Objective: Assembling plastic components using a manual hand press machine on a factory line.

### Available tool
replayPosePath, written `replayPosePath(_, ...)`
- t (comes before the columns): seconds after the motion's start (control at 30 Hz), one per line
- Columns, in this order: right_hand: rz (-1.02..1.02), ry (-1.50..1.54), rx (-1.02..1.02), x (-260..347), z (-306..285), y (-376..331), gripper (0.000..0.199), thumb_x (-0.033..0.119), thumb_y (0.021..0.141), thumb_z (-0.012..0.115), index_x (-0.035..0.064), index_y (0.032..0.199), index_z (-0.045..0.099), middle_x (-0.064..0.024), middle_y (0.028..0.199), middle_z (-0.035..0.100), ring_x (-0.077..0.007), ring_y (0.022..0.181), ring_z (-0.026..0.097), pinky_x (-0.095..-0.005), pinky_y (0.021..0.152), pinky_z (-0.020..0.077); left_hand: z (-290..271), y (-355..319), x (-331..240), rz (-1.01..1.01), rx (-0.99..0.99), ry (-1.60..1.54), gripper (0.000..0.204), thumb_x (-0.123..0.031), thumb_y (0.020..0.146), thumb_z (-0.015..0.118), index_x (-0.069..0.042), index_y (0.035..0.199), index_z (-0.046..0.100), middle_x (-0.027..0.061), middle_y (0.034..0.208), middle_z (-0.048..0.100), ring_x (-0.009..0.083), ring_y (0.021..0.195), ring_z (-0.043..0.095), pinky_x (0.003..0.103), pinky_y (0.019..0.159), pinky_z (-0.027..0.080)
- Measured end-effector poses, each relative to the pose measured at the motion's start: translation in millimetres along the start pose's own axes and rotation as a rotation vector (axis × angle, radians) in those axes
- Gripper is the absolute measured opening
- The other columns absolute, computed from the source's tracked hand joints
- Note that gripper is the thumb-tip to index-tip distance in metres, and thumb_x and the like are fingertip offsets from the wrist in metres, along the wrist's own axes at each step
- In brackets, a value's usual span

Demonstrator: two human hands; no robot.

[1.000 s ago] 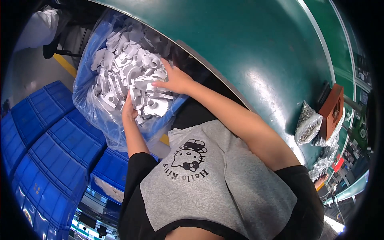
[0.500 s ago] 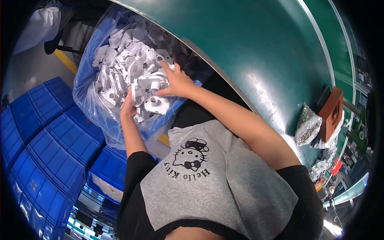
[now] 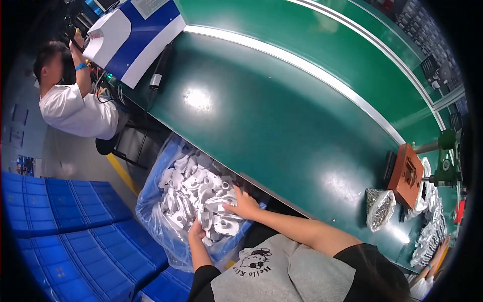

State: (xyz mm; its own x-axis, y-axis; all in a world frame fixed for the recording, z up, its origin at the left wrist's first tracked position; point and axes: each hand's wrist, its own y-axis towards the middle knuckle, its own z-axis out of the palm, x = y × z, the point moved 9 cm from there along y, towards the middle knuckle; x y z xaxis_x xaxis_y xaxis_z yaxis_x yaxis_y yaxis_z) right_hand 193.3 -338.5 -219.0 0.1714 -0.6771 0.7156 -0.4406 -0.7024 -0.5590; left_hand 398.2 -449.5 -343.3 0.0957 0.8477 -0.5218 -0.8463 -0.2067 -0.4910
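A heap of white moulded plastic parts (image 3: 187,182) fills a bin lined with a clear bluish plastic bag (image 3: 152,205), below the bench's near edge. Many of the parts have round collars or curved shells. My left hand (image 3: 197,231) grips a white part at the near side of the heap, its fingers partly hidden behind it. From the right, my right hand (image 3: 245,204) reaches over the heap, thumb and fingers spread around white parts close to the left hand. The exact outline of what each hand holds blends into the pile.
A green bench (image 3: 251,131) runs beyond the bin. On its right lie a bag of small metal pieces (image 3: 380,209) and an orange-brown block (image 3: 406,176) by a green machine (image 3: 445,163). Blue crates (image 3: 75,251) stand at left. A person in white (image 3: 80,113) sits by a blue-and-white machine (image 3: 131,43).
The view has swung up, bringing the far bench, the machine and the seated person into sight. Both hands remain at the white parts in the bin, close together.
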Motion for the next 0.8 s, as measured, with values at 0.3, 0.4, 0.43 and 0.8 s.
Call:
replayPosePath(0.3, -0.206, -0.252, 0.128, 14.5, 11.4, 16.2, 0.087, 0.064, 0.077, 0.057, 0.0225, 0.145, 0.022, -0.0204, 0.147, 0.023, -0.0480, 0.117, 0.045, -0.0524, 0.094, 0.0405, -4.1, 22.0, -2.4, -0.210, -0.390, -0.007, 0.036, -0.034, 0.096, 0.046, -0.008, 0.119, 0.054, 0.0087, 0.104, 0.065, 0.0212, 0.088, 0.065, 0.039, 0.073, 0.056)
replayPosePath(0.4, -0.215, -0.313, 0.114, 13.6, 11.8, 11.0, 0.101, 0.068, 0.068, 0.063, 0.0238, 0.146, 0.017, -0.0192, 0.147, 0.023, -0.0468, 0.120, 0.043, -0.0523, 0.096, 0.0396, 12.6, 24.7, -9.9, -0.172, -0.349, 0.015, 0.041, -0.037, 0.096, 0.045, -0.008, 0.123, 0.051, 0.0084, 0.110, 0.063, 0.0207, 0.093, 0.064, 0.038, 0.077, 0.055)
replayPosePath(0.43, -0.211, -0.272, 0.125, 11.4, 10.9, 10.9, 0.106, 0.068, 0.065, 0.066, 0.0219, 0.146, 0.016, -0.0211, 0.147, 0.023, -0.0472, 0.122, 0.041, -0.0525, 0.097, 0.0385, 8.3, 27.9, -2.4, -0.259, -0.365, -0.051, 0.041, -0.037, 0.096, 0.045, -0.007, 0.123, 0.052, 0.0074, 0.110, 0.063, 0.0201, 0.093, 0.064, 0.037, 0.077, 0.055)
replayPosePath(0.8, -0.236, -0.128, 0.190, 5.6, 22.5, 21.1, 0.113, 0.059, 0.062, 0.075, 0.0114, 0.145, 0.016, -0.0266, 0.143, 0.026, -0.0423, 0.124, 0.040, -0.0445, 0.102, 0.0362, 4.4, 33.9, -9.3, -0.267, -0.380, 0.087, 0.043, -0.042, 0.093, 0.047, -0.005, 0.113, 0.060, 0.0072, 0.102, 0.066, 0.0204, 0.086, 0.066, 0.037, 0.074, 0.055)
